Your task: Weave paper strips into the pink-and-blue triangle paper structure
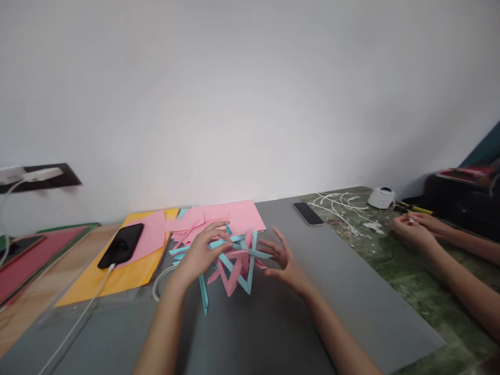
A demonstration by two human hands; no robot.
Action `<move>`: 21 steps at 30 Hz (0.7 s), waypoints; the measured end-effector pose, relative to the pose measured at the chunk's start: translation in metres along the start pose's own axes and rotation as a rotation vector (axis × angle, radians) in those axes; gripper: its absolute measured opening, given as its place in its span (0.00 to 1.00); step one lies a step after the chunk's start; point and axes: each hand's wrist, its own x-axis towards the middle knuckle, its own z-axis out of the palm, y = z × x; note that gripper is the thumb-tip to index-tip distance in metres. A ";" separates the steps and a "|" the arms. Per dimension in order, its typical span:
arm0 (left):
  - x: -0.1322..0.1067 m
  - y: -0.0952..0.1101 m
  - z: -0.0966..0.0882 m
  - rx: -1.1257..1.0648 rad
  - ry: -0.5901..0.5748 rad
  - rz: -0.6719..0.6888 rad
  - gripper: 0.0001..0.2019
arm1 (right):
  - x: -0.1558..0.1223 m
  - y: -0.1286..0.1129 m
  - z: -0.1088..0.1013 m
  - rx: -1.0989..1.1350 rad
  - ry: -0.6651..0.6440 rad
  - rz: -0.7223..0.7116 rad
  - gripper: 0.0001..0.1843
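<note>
An interlocked paper-strip model (pixel 236 260) of folded pink and light-blue strips stands on the grey table mat (pixel 332 291), between my two hands. My left hand (pixel 205 250) arches over its left side with the fingers apart; the fingertips and thumb are close to a blue strip, and I cannot tell whether they touch it. At its right side my right hand (pixel 284 263) is open, fingers spread beside the end of a blue strip. Loose blue strips (pixel 203 294) lie left of the model, partly hidden by my left hand. Behind it are pink paper sheets (pixel 238 211).
A black phone (pixel 122 246) with a white cable lies on a yellow envelope (pixel 144 273) to the left. Another phone (pixel 308 213) is at the back right. Beyond it are white cords (pixel 339 205) and a co-worker's hands (pixel 416 226) over a green surface.
</note>
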 end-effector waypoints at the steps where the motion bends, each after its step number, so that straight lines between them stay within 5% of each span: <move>1: 0.000 0.000 0.000 -0.001 0.009 -0.005 0.07 | -0.001 0.000 0.001 -0.015 0.004 0.008 0.61; 8: -0.001 0.004 -0.001 0.020 0.043 -0.007 0.07 | 0.004 0.004 0.007 -0.034 0.202 0.023 0.49; 12: -0.001 0.006 0.004 0.038 0.086 -0.075 0.07 | 0.006 0.002 0.005 -0.089 0.469 0.027 0.28; 14: -0.001 0.006 0.008 0.051 0.138 -0.083 0.06 | 0.004 -0.002 0.006 -0.121 0.434 0.093 0.19; 18: 0.003 0.005 0.019 0.086 0.278 -0.044 0.05 | -0.001 -0.005 0.012 -0.140 0.191 0.207 0.20; 21: 0.005 0.005 0.022 0.091 0.313 -0.024 0.05 | 0.000 0.001 0.014 -0.113 0.199 0.234 0.19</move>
